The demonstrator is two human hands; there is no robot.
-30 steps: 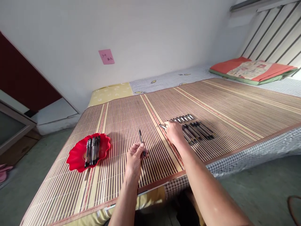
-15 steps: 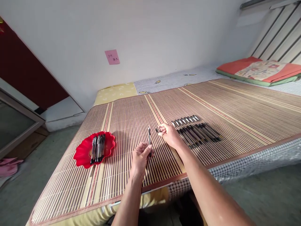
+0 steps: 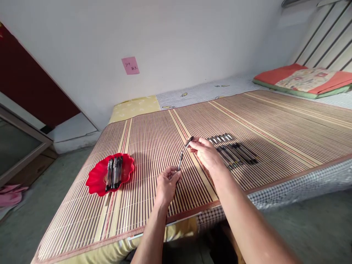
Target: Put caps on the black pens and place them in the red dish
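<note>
My left hand (image 3: pixel 168 183) is closed on an uncapped pen (image 3: pixel 180 161), its tip pointing up and slightly right. In my right hand (image 3: pixel 202 150) a dark pen cap (image 3: pixel 189 142) is pinched, tilted, its lower end at the pen's tip; I cannot tell whether the tip is inside. Right of my hands, a row of uncapped pens (image 3: pixel 242 153) lies side by side on the slatted mat. Above them is a row of loose caps (image 3: pixel 222 138), partly hidden by my right hand. Several capped pens (image 3: pixel 114 172) rest in a red scalloped dish (image 3: pixel 95 181) on the left.
The slatted bamboo mat (image 3: pixel 148 139) covers a bed. Folded orange and green bedding (image 3: pixel 299 79) lies at the far right by a slatted headboard (image 3: pixel 327 36). A pink note (image 3: pixel 130 65) is stuck to the white wall behind.
My right hand has brought the cap to the tip of the pen and turned it. The pen in my left hand has tilted to the right.
</note>
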